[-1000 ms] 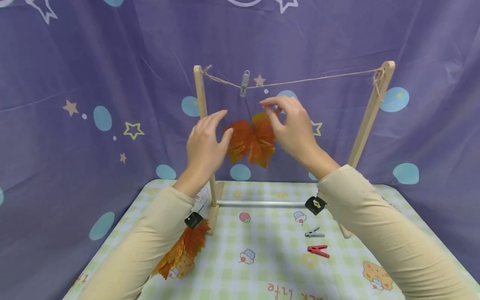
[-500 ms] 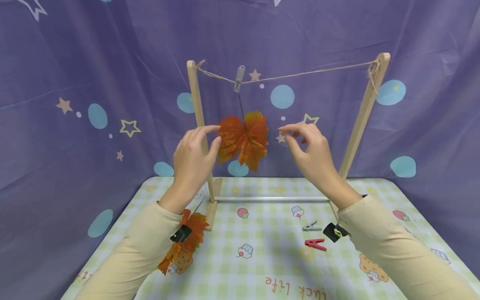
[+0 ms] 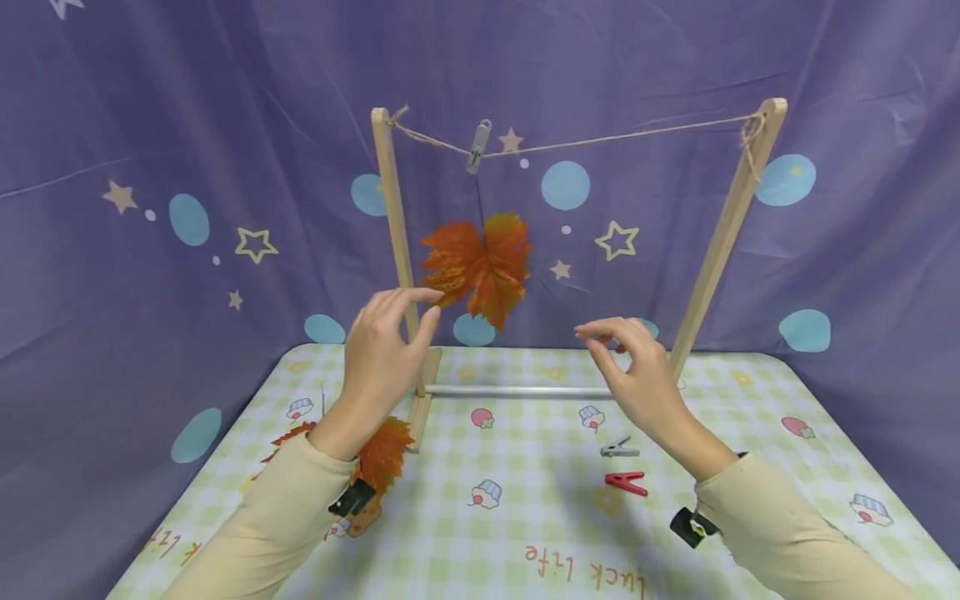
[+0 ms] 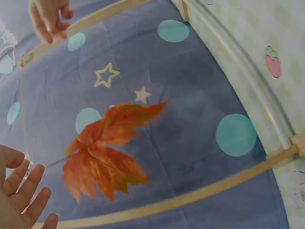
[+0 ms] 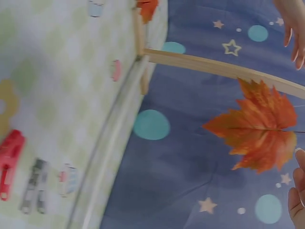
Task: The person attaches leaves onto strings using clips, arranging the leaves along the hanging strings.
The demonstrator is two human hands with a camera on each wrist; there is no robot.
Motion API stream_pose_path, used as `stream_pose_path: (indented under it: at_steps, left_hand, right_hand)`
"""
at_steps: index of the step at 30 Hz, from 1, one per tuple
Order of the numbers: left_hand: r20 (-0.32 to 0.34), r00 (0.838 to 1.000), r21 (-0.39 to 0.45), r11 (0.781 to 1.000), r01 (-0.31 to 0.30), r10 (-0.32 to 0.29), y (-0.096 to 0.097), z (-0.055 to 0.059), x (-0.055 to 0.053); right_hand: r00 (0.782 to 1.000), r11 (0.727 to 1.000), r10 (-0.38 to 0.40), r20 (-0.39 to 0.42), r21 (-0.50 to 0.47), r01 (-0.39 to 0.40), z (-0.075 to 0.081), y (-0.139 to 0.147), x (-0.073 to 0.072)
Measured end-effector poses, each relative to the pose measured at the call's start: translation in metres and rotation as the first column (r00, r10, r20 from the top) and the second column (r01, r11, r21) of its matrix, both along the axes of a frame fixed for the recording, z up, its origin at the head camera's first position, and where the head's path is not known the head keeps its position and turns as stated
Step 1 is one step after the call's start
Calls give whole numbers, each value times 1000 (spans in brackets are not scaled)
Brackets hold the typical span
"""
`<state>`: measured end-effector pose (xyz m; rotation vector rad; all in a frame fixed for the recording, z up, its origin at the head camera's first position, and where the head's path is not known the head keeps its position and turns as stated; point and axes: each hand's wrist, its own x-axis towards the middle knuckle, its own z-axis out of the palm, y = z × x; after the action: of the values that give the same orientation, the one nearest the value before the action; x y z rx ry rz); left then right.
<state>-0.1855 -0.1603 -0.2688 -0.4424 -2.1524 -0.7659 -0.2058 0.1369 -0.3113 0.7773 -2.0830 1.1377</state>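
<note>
Purple curtain [image 3: 315, 167] backs the hanging leaf [image 3: 495, 271], toward the string's [image 3: 600, 141] left; pegging looks done. Left hand [image 3: 382, 342], right hand [image 3: 637, 367]: grips parted, empty. Next likely calls for pinching the near-left leaf [image 3: 384, 454].

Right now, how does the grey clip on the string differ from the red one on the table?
The grey clip is fastened on the string, whereas the red clip lies on the tablecloth. The grey clip has a leaf hanging below it; the red clip holds nothing. Both look like clothespins.
</note>
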Motion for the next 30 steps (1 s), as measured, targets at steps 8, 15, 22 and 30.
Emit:
stream_pose_path:
  at_steps: [8,15,22,30]
  left_hand:
    - [102,995,4,1000,2,-2,-20,-19,5]
    - [226,974,-5,1000,4,-3,-32,-39,3]
    - [293,955,-38,999,-31,41,-44,-56,1]
    - [399,914,-53,997,-60,76,-60,-77,-7]
  right_hand:
    - [1000,1000,-10,9,21,9,-32,13,5]
    - [999,999,33,-3,33,-33,-54,27,9]
    - [999,997,19,41,69,-22,-75,39,15]
    - [999,990,13,50,138,-20,-94,45,19]
